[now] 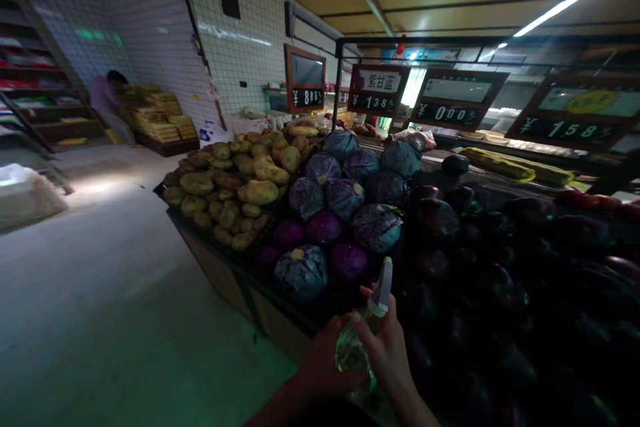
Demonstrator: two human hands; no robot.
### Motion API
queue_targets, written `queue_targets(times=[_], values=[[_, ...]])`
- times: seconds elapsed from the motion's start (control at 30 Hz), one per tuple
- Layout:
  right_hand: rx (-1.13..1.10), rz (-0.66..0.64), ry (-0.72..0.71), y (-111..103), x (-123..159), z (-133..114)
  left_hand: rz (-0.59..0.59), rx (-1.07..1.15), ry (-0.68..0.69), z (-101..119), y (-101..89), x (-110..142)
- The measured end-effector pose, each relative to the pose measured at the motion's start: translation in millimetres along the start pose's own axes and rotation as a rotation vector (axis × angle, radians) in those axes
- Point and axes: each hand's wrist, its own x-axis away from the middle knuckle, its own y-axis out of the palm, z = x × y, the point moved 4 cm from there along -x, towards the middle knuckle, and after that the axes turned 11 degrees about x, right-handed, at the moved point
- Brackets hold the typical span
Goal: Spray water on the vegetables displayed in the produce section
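Observation:
A clear spray bottle [350, 347] with a grey-white trigger head [383, 288] is between my two hands, tilted in front of the vegetable stand. My left hand [325, 360] wraps round the body of the bottle from the left. Near the neck, my right hand [387, 343] grips it from the right, its fingers partly behind the trigger head. Just beyond the hands lie purple cabbages [301, 273], some with dull bluish outer leaves and some bare and shiny. The lower end of the bottle is dark and hard to make out.
Potatoes [225, 180] are heaped left of the cabbages, and dark eggplants [465, 260] fill the right side. Price signs [377, 89] hang from a black frame above. At the far left, a person [107, 103] bends beside stacked yellowish goods [163, 117]. Pale floor [150, 320] runs along the stand.

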Motion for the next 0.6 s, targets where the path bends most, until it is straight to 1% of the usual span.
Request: queue_targets(times=[0.1,0.17,0.23,0.33,0.4,0.47,0.6], values=[[-0.010,0.021,-0.027,40.0,-11.0,-14.4,0.024,0.039,-0.011,-2.5,-40.9,2.4],[-0.016,0.055,-0.024,59.0,-18.3,-22.6,0.022,0.026,-0.001,-0.9,-61.0,0.0],[-0.032,0.081,-0.021,73.5,-24.9,-30.8,0.013,0.014,0.000,-0.2,-75.7,-2.8],[-0.055,0.105,-0.014,91.2,-33.0,-40.1,0.052,0.081,-0.028,-5.4,-92.9,-5.9],[-0.067,0.117,-0.012,101.7,-37.4,-42.5,0.089,0.123,-0.005,-11.2,-102.8,-8.1],[-0.080,0.127,-0.020,110.8,-41.6,-42.7,0.122,0.111,0.010,-18.8,-111.0,-11.6],[-0.060,0.150,-0.033,120.8,-49.8,-42.2,0.176,0.037,-0.046,-33.1,-119.2,-20.2]])
